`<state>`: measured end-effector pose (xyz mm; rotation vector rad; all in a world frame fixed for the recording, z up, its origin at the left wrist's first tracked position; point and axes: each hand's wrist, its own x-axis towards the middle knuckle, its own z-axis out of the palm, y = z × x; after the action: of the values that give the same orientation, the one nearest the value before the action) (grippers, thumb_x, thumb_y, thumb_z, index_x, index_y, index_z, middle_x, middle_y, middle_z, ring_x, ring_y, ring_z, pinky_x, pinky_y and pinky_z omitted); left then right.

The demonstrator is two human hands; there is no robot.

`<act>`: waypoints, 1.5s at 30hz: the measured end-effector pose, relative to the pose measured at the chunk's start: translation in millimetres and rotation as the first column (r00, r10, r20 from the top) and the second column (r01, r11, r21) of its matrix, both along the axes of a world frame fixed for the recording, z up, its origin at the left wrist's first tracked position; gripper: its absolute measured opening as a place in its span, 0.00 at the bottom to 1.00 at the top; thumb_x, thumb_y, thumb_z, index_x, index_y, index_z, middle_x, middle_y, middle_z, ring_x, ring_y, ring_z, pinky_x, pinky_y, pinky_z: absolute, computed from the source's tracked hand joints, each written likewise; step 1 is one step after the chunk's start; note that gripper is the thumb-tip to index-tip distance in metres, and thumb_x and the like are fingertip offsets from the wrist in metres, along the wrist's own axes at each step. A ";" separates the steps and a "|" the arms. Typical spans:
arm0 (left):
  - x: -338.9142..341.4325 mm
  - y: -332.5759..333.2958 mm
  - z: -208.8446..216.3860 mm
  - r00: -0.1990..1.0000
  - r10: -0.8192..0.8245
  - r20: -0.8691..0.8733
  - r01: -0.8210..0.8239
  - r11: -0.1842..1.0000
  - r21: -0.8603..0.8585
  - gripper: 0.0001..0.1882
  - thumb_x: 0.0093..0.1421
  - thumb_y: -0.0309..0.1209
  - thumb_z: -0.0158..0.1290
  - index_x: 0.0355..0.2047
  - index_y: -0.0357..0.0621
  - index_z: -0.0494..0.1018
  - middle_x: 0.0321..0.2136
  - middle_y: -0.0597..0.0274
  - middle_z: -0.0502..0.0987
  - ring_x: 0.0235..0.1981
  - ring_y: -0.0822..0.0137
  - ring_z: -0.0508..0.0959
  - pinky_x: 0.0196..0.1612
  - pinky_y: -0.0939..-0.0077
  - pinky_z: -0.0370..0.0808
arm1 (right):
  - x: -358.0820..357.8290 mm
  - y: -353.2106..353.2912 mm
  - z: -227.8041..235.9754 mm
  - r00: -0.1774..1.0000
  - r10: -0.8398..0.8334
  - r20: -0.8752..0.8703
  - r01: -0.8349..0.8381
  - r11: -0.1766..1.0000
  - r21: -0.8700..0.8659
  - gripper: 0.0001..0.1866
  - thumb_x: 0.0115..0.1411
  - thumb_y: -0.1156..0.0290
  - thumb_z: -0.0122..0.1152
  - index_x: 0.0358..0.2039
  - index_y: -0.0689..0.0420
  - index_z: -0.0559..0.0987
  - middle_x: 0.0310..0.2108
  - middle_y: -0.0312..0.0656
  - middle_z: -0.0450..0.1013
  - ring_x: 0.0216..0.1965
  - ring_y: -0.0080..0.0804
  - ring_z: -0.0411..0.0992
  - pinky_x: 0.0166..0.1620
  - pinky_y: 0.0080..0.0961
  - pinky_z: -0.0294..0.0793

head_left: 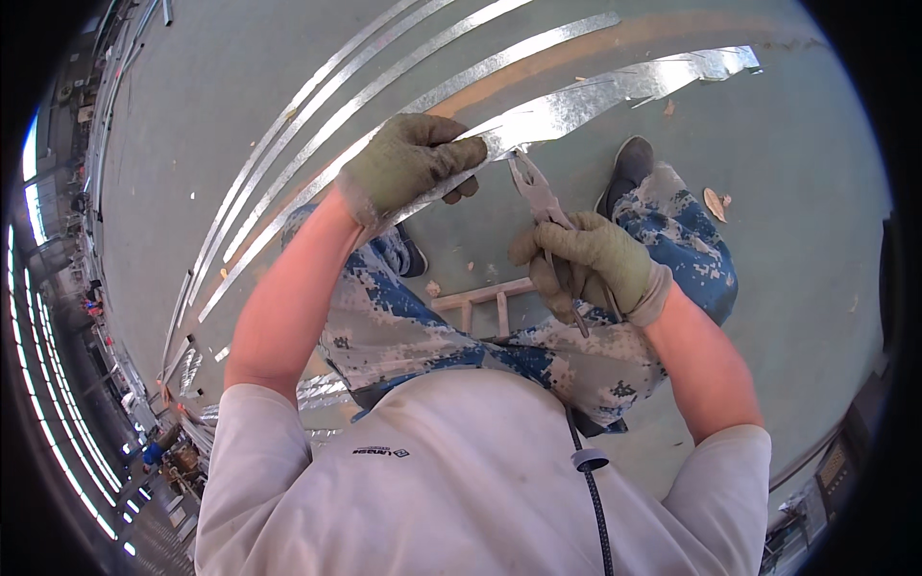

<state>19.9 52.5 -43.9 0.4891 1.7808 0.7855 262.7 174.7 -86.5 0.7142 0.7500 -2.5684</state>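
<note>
A long shiny sheet-metal strip [567, 108] runs from my lap area out to the far right, its near edge notched into tabs. My left hand [413, 163], in a worn olive work glove, pinches the strip near its left part, thumb on top. In my gloved right hand [595, 259] is a pair of locking pliers [540, 197], fingers wrapped round the handles. The pliers' jaws meet the strip's near edge just right of my left fingertips. Whether the jaws are clamped on the metal I cannot tell.
Several narrow metal strips [331, 106] lie side by side on the grey-green floor [807, 144] at the far left. A low wooden stool frame [483, 296] shows between my knees. Dry leaves [715, 204] are scattered about. Racks and clutter [173, 451] line the left rim.
</note>
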 end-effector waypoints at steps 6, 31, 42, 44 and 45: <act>-5.9 -1.3 -4.2 0.999 0.000 0.037 -0.003 0.997 0.076 0.17 0.72 0.36 0.62 0.43 0.30 0.82 0.27 0.58 0.82 0.25 0.72 0.78 0.31 0.75 0.75 | 1.3 -0.7 -0.3 0.993 -0.052 -0.109 0.034 0.986 -0.164 0.20 0.76 0.58 0.57 0.50 0.66 0.81 0.25 0.45 0.78 0.20 0.37 0.76 0.24 0.33 0.76; -0.9 -4.5 17.4 0.991 -0.036 -0.128 0.058 0.983 0.174 0.18 0.70 0.43 0.63 0.43 0.37 0.83 0.27 0.63 0.84 0.27 0.76 0.78 0.33 0.77 0.75 | 16.9 -18.6 15.5 0.969 -0.190 -0.160 0.205 0.975 0.083 0.25 0.79 0.62 0.53 0.67 0.68 0.72 0.46 0.50 0.83 0.42 0.42 0.86 0.42 0.39 0.88; 2.5 -6.8 28.4 0.989 -0.043 -0.140 0.069 0.980 0.188 0.18 0.70 0.43 0.63 0.41 0.37 0.84 0.27 0.64 0.83 0.27 0.76 0.77 0.33 0.76 0.75 | 11.2 -18.1 8.2 0.936 -0.252 -0.245 0.187 0.948 -0.258 0.29 0.79 0.61 0.49 0.67 0.75 0.68 0.48 0.57 0.83 0.42 0.51 0.87 0.36 0.46 0.92; 2.6 -6.9 27.7 0.991 -0.047 -0.126 0.072 0.977 0.203 0.17 0.71 0.42 0.63 0.41 0.37 0.84 0.27 0.64 0.83 0.27 0.76 0.77 0.33 0.76 0.74 | 12.4 -18.6 2.5 0.925 -0.261 -0.275 0.170 0.934 -0.315 0.29 0.79 0.61 0.49 0.66 0.75 0.69 0.48 0.59 0.83 0.42 0.53 0.86 0.36 0.46 0.92; 2.6 -6.8 26.9 0.991 -0.040 -0.128 0.065 0.978 0.197 0.17 0.71 0.42 0.62 0.41 0.37 0.84 0.27 0.64 0.83 0.27 0.76 0.77 0.33 0.76 0.74 | 11.8 -18.4 -0.1 0.917 -0.265 -0.298 0.151 0.923 -0.354 0.28 0.79 0.61 0.49 0.65 0.75 0.69 0.48 0.60 0.83 0.44 0.54 0.86 0.38 0.46 0.92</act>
<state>22.5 45.7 -17.0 0.7301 1.8029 0.9194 274.5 156.2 -86.6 0.2563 0.3354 -2.9593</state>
